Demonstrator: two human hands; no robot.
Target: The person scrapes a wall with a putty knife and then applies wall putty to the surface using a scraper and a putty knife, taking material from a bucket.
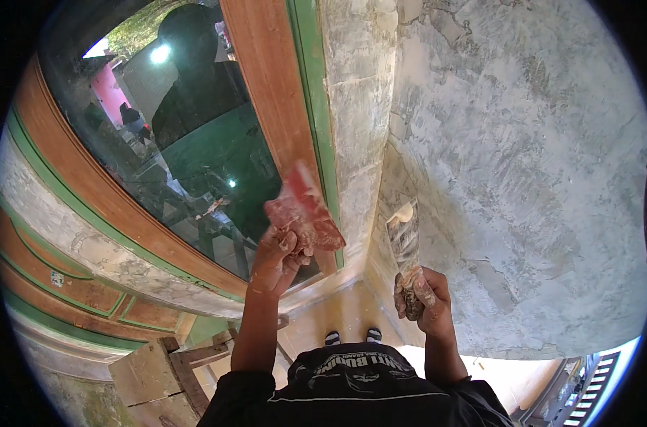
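Observation:
My left hand [272, 262] is closed on a flat red spreader [322, 226], smeared with pale paste and blurred at its upper end. It is held up in front of the window's wooden frame. My right hand [433, 304] grips the caked handle of a putty knife [404, 245]. Its metal blade points upward, and a cream dab of putty [403, 213] sits near the tip. Behind the knife is the grey, patchily skimmed wall [522, 164], close to the inner corner. Whether the blade touches the wall, I cannot tell.
On the left stands a window [209, 164] with reflecting glass, in a brown and green frame [266, 78]. A rough wooden bench [149, 377] is at the lower left. My feet [352, 336] are on the tiled floor below. A slatted railing [597, 384] shows at the lower right.

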